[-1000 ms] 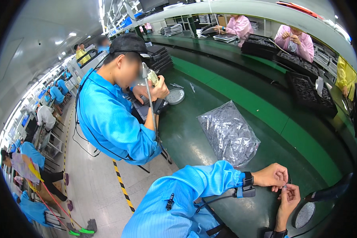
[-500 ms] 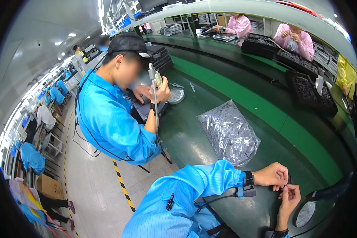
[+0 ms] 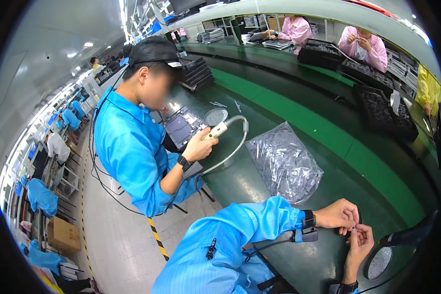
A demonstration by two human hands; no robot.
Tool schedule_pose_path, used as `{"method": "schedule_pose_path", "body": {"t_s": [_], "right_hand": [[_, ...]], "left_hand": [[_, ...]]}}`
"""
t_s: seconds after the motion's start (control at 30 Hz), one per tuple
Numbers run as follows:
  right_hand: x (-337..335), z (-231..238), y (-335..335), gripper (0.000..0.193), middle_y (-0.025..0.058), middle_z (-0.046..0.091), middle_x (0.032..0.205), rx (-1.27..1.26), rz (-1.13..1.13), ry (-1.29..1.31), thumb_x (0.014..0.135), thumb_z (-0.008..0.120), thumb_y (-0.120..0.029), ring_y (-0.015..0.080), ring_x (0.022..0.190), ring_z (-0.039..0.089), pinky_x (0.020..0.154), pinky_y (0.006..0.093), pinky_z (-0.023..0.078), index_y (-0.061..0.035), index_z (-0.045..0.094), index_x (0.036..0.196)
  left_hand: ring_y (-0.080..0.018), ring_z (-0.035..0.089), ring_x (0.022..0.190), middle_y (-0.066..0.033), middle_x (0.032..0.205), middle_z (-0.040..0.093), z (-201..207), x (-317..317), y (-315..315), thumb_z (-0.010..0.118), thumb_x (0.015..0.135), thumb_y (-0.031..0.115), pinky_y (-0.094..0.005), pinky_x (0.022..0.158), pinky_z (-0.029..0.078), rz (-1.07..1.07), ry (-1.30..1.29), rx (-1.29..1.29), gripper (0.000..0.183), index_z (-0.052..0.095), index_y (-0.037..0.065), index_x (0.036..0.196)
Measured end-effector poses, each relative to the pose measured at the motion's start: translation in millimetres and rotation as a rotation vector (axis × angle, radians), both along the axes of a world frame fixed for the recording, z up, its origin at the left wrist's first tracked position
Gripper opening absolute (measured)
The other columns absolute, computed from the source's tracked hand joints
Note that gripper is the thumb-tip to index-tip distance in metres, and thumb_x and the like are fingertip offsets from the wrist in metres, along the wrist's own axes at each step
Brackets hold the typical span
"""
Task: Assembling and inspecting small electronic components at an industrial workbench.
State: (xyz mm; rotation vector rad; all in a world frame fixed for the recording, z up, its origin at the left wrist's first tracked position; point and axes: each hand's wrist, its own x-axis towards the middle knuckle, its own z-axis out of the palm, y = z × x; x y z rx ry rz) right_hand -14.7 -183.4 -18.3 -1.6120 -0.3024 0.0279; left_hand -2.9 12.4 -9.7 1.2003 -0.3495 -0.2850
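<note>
At the lower right, my left hand [image 3: 339,214] and my right hand [image 3: 359,244] meet fingertip to fingertip over the green tabletop [image 3: 323,255]. Both are closed in a pinch. Between them a small thin dark strip [image 3: 360,217] sticks up past the fingertips; most of it is covered by the fingers, so its kind is unclear. Beyond my left wrist lies a clear plastic bag [image 3: 286,164] filled with many small dark grey pieces. Beside my right wrist is a round, grey, textured disc [image 3: 379,262].
On my left a co-worker in blue [image 3: 132,142] holds a cream corded tool [image 3: 216,131] beside an opened laptop [image 3: 185,126]. A dark rounded object [image 3: 411,236] juts in at the right. Black trays [image 3: 384,108] of parts stand across the green bench.
My hands stay pinched together, shifting only slightly. The co-worker's tool has swung down from upright and outward, uncovering the opened laptop.
</note>
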Motion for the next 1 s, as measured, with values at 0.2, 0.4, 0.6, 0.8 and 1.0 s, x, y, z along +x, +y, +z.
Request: {"method": "schedule_pose_path", "body": {"t_s": [0.2, 0.4, 0.6, 0.8, 1.0], "right_hand": [[8, -12, -6, 0.008, 0.0009, 0.059, 0.082, -0.005, 0.049, -0.005, 0.095, 0.062, -0.006, 0.0037, 0.065, 0.053, 0.054, 0.0176, 0.041, -0.0012, 0.058, 0.100], [0, -1, 2, 0.010, 0.0004, 0.058, 0.082, 0.042, 0.011, -0.015, 0.093, 0.062, -0.005, 0.0032, 0.065, 0.052, 0.053, 0.0164, 0.040, -0.0009, 0.057, 0.102], [7, -9, 2, 0.011, 0.0001, 0.057, 0.082, 0.008, 0.028, -0.026, 0.092, 0.062, -0.002, 0.0028, 0.065, 0.052, 0.052, 0.0160, 0.040, -0.0011, 0.057, 0.102], [5, -11, -2, 0.009, 0.0002, 0.058, 0.081, -0.003, 0.034, -0.042, 0.095, 0.062, -0.010, 0.0031, 0.063, 0.051, 0.053, 0.0168, 0.039, -0.0025, 0.057, 0.097], [8, -18, -7, 0.010, -0.0003, 0.057, 0.080, 0.006, 0.043, -0.067, 0.096, 0.061, -0.013, 0.0027, 0.062, 0.050, 0.052, 0.0171, 0.037, -0.0040, 0.056, 0.094]], "left_hand": [[-0.0124, 0.065, 0.058, -0.0089, 0.071, 0.065, -3, 1, 1, 0.068, 0.090, 0.010, -0.0232, 0.050, 0.051, 0.007, -0.007, 0.023, 0.016, 0.061, -0.004, 0.092], [-0.0120, 0.064, 0.056, -0.0087, 0.070, 0.065, -6, 2, -4, 0.067, 0.090, 0.009, -0.0232, 0.049, 0.050, 0.024, -0.019, 0.015, 0.014, 0.060, -0.004, 0.090], [-0.0123, 0.064, 0.056, -0.0088, 0.071, 0.065, -6, 0, 2, 0.067, 0.088, 0.006, -0.0231, 0.049, 0.051, 0.033, -0.014, -0.005, 0.013, 0.059, -0.004, 0.090], [-0.0127, 0.065, 0.056, -0.0089, 0.070, 0.065, -10, 2, -4, 0.067, 0.090, 0.008, -0.0231, 0.049, 0.051, 0.018, -0.003, -0.035, 0.014, 0.058, -0.004, 0.088], [-0.0127, 0.065, 0.055, -0.0093, 0.069, 0.065, -12, 2, -5, 0.066, 0.091, 0.008, -0.0227, 0.048, 0.051, 0.018, -0.025, 0.003, 0.015, 0.058, -0.004, 0.086]]}}
